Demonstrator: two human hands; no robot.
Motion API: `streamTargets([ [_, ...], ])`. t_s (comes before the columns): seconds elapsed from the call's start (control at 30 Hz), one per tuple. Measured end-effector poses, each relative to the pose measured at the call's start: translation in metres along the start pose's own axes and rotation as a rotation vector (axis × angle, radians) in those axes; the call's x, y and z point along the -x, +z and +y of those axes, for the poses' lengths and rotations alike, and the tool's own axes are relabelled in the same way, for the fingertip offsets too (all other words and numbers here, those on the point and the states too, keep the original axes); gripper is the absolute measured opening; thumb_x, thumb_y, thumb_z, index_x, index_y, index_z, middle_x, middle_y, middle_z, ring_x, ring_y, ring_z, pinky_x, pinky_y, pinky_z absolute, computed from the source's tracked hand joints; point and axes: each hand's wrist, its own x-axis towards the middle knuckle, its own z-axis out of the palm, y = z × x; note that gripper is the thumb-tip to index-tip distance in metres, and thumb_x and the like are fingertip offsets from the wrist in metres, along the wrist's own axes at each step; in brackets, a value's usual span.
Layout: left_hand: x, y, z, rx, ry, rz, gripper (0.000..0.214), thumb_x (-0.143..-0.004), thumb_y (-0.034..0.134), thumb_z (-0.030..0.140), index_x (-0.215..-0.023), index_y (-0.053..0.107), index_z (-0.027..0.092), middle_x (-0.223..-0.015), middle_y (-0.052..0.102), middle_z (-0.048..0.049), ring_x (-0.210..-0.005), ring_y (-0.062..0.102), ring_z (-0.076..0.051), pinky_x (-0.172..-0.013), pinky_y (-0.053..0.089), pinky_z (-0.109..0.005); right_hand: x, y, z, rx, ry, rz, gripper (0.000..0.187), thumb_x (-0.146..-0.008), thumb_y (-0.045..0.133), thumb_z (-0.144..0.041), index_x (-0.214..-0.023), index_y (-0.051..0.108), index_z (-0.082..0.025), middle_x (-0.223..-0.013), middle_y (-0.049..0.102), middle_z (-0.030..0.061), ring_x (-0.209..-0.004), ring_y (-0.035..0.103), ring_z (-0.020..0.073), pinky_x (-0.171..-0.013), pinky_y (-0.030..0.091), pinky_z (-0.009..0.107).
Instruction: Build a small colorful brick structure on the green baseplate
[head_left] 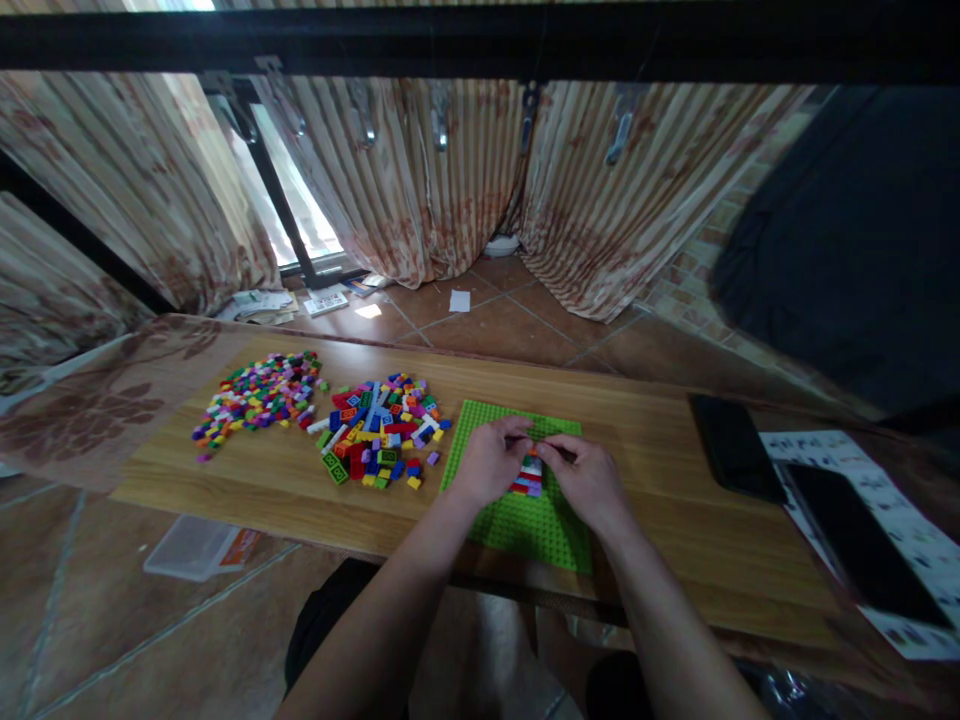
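Note:
A green studded baseplate lies on the wooden board in front of me. On its middle stands a small build of red, white and purple building bricks, partly covered by my fingers. My left hand rests over the plate at the build's left side, with its fingers curled in. From the right, my right hand pinches with thumb and forefinger at the top of the build, where a bit of orange shows. The fingertips of both hands nearly meet there. What sits between the left fingers is hidden.
Left of the plate lies a pile of larger mixed bricks; farther left, a pile of small ones. At the right are a black phone, a dark tablet-like slab and a printed sheet. A clear plastic lid lies below.

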Motion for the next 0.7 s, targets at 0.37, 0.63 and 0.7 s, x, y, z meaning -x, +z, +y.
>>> streamTargets([
  [0.37, 0.001, 0.005, -0.002, -0.019, 0.0, 0.057, 0.025, -0.08, 0.056, 0.008, -0.098, 0.07, 0.017, -0.094, 0.074, -0.0043, -0.089, 0.069, -0.016, -0.085, 0.055, -0.028, -0.001, 0.002, 0.001, -0.012, -0.003, 0.003, 0.027, -0.08, 0.055, -0.042, -0.08, 0.075, -0.023, -0.075, 0.075, 0.0034, -0.069, 0.067, 0.0215, -0.064, 0.047, 0.032],
  [0.63, 0.0, -0.007, 0.006, -0.004, -0.002, 0.188, 0.023, -0.09, 0.049, 0.016, -0.104, 0.068, 0.016, -0.103, 0.073, -0.0076, -0.096, 0.067, -0.018, -0.09, 0.051, -0.03, 0.002, -0.007, 0.009, -0.104, 0.014, 0.047, 0.04, -0.085, 0.05, -0.05, -0.097, 0.071, -0.017, -0.096, 0.074, 0.0104, -0.089, 0.067, 0.0251, -0.08, 0.05, 0.038],
  [0.7, -0.001, -0.014, 0.006, -0.001, -0.013, 0.243, 0.022, -0.09, 0.049, 0.017, -0.104, 0.067, 0.016, -0.101, 0.073, -0.0078, -0.095, 0.067, -0.019, -0.088, 0.051, -0.03, 0.006, -0.008, 0.005, -0.098, -0.019, 0.011, 0.043, -0.084, 0.053, -0.052, -0.106, 0.068, -0.017, -0.104, 0.071, 0.0112, -0.093, 0.066, 0.025, -0.084, 0.05, 0.039],
])
